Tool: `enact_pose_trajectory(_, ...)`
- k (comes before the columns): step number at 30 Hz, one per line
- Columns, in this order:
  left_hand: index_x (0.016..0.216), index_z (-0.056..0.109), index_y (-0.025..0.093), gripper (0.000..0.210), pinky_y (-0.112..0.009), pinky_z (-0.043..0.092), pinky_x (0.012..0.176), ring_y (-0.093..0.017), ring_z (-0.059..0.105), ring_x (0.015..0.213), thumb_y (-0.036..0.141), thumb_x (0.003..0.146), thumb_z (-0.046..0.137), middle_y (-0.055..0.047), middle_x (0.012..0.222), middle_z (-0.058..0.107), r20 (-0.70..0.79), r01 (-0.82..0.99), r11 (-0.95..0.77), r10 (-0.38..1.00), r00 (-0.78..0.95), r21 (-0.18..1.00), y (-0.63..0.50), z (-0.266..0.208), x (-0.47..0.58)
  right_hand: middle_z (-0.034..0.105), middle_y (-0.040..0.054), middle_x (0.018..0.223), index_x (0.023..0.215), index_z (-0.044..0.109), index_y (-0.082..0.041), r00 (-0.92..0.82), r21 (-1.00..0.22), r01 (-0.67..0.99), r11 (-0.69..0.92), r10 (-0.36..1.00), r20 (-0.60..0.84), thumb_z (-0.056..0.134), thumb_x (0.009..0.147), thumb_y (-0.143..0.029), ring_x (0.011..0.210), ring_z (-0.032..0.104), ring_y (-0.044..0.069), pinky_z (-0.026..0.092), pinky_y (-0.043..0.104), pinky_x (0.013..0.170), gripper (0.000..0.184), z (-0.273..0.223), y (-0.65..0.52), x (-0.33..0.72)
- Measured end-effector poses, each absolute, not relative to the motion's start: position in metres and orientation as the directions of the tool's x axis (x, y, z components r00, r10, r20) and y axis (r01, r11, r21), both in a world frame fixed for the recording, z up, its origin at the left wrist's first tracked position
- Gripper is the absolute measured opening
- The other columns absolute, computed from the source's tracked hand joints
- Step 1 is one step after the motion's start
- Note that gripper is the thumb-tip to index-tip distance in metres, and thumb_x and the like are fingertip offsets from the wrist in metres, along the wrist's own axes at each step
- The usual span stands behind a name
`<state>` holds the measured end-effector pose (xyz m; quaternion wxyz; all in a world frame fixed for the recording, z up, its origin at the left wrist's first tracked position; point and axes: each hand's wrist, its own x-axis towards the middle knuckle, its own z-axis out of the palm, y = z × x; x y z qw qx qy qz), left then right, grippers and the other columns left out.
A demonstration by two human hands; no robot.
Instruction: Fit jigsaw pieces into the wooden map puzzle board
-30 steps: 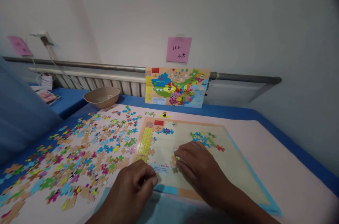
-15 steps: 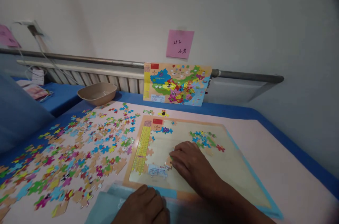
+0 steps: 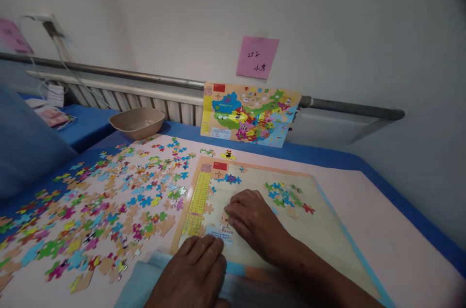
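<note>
The puzzle board [image 3: 302, 245] lies in front of me, with a joined yellow strip [image 3: 197, 196] down its left side and a white text block [image 3: 218, 235] at lower left. My right hand [image 3: 257, 223] is over the board, fingers closed on a tan puzzle piece [image 3: 224, 220] just above that text block. Its fingers partly hide the piece. My left hand [image 3: 194, 269] lies fairly flat over the board's lower left edge, fingertips against the bottom of the text block. Several loose pieces [image 3: 286, 195] rest at the board's upper right.
Many loose puzzle pieces [image 3: 91, 216] spread across the pink surface at left. A printed map picture [image 3: 251, 114] leans upright behind the board. A beige basin [image 3: 138, 124] stands at the back left. Along the wall runs a metal rail [image 3: 357, 108].
My left hand has moved up and forward onto the board's lower edge, its fingers straightening. My right hand has shifted slightly left with the tan piece. The view has shifted a little.
</note>
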<state>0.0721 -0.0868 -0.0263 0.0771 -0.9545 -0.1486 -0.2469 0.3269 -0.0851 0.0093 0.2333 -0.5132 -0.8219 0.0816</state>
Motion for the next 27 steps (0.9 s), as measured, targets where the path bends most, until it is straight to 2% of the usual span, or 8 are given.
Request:
enact_pose_trajectory(4,0.124,0.070,0.016,0.053,-0.039,0.054,0.100,-0.026,0.069,0.121,0.065,0.108,0.057,-0.008,0.133,0.077,0.446,0.296,-0.951,0.228,0.865,-0.090,-0.0833,-0.0245,0.0714,0.068,0.0061,0.109,0.101,0.071,-0.018,-0.377,-0.380,0.790,0.481,0.870,0.317,0.082,0.098,-0.006,0.104,0.058,0.027,0.038,0.043,0.095,0.017,0.0029,-0.0828,0.3284)
enact_pose_trajectory(9,0.126,0.069,0.016,0.060,-0.039,0.056,0.098,-0.025,0.071,0.120,0.067,0.113,0.040,-0.007,0.134,0.077,0.457,0.298,-0.948,0.217,0.863,-0.114,-0.0793,-0.0248,0.0722,0.068,0.0056,0.110,0.102,0.072,-0.019,-0.369,-0.392,0.792,0.469,0.878,0.305,0.084,0.097,-0.006,0.104,0.059,0.027,0.037,0.042,0.094,0.019,-0.0002,-0.0797,0.3289)
enact_pose_trajectory(15,0.124,0.070,0.017,0.063,-0.039,0.056,0.097,-0.024,0.072,0.119,0.069,0.113,0.036,-0.006,0.132,0.079,0.463,0.303,-0.944,0.212,0.861,-0.131,-0.0789,-0.0244,0.0740,0.068,0.0058,0.109,0.101,0.072,-0.019,-0.389,-0.377,0.801,0.465,0.883,0.263,0.085,0.099,-0.010,0.104,0.059,0.026,0.038,0.042,0.093,0.015,-0.0013,-0.0777,0.3280)
enact_pose_trajectory(24,0.126,0.071,0.018,0.064,-0.041,0.050,0.101,-0.027,0.065,0.125,0.074,0.109,0.044,-0.008,0.139,0.075,0.450,0.328,-0.935,0.239,0.861,-0.132,-0.0781,-0.0263,0.0727,0.069,0.0060,0.108,0.101,0.073,-0.017,-0.394,-0.359,0.813,0.459,0.887,0.241,0.086,0.098,-0.012,0.104,0.060,0.026,0.038,0.042,0.093,0.014,-0.0008,-0.0759,0.3261)
enact_pose_trajectory(27,0.123,0.071,0.018,0.066,-0.040,0.051,0.097,-0.027,0.067,0.121,0.075,0.109,0.040,-0.008,0.136,0.076,0.455,0.340,-0.931,0.249,0.855,-0.130,-0.0778,-0.0269,0.0733,0.069,0.0065,0.109,0.102,0.073,-0.017,-0.391,-0.352,0.818,0.455,0.889,0.239,0.086,0.099,-0.013,0.104,0.061,0.026,0.039,0.042,0.093,0.013,0.0009,-0.0759,0.3256)
